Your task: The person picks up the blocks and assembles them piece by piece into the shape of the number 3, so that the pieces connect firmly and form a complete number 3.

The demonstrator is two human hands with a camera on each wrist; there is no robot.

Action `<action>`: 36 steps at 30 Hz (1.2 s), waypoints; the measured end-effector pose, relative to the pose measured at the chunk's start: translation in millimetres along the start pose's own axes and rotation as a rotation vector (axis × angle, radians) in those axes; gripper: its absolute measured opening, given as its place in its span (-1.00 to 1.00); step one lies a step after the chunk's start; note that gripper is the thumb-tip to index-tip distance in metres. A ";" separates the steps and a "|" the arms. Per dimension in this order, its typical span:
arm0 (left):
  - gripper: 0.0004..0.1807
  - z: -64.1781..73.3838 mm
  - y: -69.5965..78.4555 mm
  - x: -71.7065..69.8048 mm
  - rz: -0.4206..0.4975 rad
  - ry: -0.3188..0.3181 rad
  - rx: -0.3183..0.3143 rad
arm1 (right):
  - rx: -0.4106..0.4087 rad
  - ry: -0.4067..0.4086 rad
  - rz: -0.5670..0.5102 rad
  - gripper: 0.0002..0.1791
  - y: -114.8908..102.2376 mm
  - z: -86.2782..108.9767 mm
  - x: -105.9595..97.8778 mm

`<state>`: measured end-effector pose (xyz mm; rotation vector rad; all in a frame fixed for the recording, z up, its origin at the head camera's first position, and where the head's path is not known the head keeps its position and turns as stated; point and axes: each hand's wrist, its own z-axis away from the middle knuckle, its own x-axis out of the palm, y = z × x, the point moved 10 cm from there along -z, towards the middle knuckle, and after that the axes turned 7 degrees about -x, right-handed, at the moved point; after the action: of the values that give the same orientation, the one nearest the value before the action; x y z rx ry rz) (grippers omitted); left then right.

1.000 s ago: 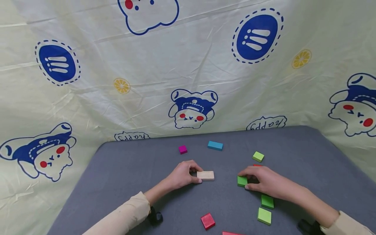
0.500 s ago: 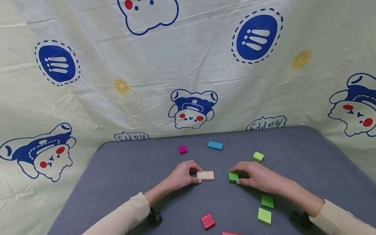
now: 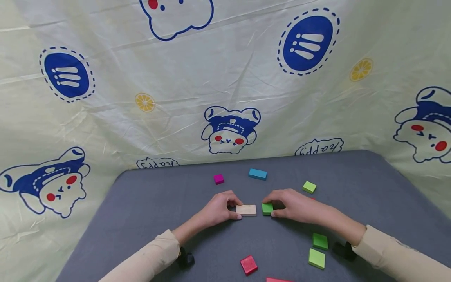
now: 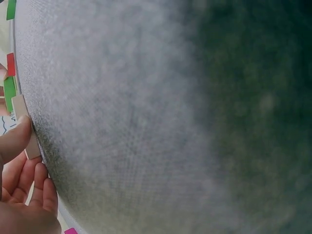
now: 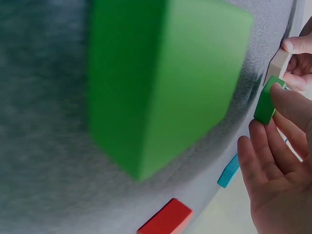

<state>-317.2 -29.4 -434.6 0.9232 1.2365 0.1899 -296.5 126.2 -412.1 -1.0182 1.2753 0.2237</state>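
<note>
A plain wooden block [image 3: 246,210] lies flat near the middle of the grey table [image 3: 169,192]. My left hand [image 3: 220,209] pinches its left end between thumb and fingers, as the left wrist view also shows. From the right, my right hand [image 3: 292,205] pinches a small green block [image 3: 267,209] between thumb and fingers. In the head view a narrow gap separates the green block from the wooden block's right end. The right wrist view shows the thumb on one side of the green block and fingertips on the other.
Behind the hands lie a magenta block [image 3: 219,179] and a blue block [image 3: 257,174]. A light green block [image 3: 309,187] is at the back right. Nearer are a green block [image 3: 320,241], another light green block [image 3: 316,259], a red block [image 3: 249,265] and a red piece [image 3: 278,280].
My right hand has slid the green block leftward along the table, close to the wooden block. My left hand and the wooden block have stayed in place.
</note>
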 end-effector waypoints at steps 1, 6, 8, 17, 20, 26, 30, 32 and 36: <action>-0.74 -0.2 0.1 -0.1 0.000 0.001 0.002 | -0.006 -0.001 0.000 -0.62 -1.2 -1.8 0.3; -0.73 -1.8 0.9 0.4 0.001 0.004 0.016 | -0.025 -0.008 -0.004 -0.64 -4.8 -7.9 1.8; -0.73 -2.1 0.8 0.9 0.002 0.003 0.018 | -0.033 -0.008 -0.007 -0.65 -5.4 -9.3 3.1; -0.73 -1.4 1.2 2.0 0.019 -0.013 0.031 | -0.001 -0.013 -0.039 -0.61 -2.4 -14.5 11.9; -0.72 -1.3 1.3 1.5 0.018 -0.018 0.027 | 0.001 -0.013 -0.034 -0.61 -2.0 -15.6 12.2; -0.72 -1.3 1.1 0.3 0.012 -0.021 0.010 | -0.019 -0.020 -0.013 -0.62 -3.9 -16.7 12.4; -0.72 -0.6 1.3 -0.3 0.010 -0.023 0.001 | -0.027 -0.027 -0.017 -0.60 -5.5 -17.3 13.1; -0.71 -0.4 1.5 -0.4 0.010 -0.022 -0.001 | -0.027 -0.027 -0.019 -0.59 -5.8 -17.4 12.9; -0.71 -0.3 0.3 0.0 0.013 -0.016 -0.009 | -0.027 -0.020 -0.022 -0.57 -5.6 -16.1 11.8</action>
<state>-317.3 -29.1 -434.4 0.9235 1.2147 0.1980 -299.9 106.8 -418.6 -1.0500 1.2452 0.2345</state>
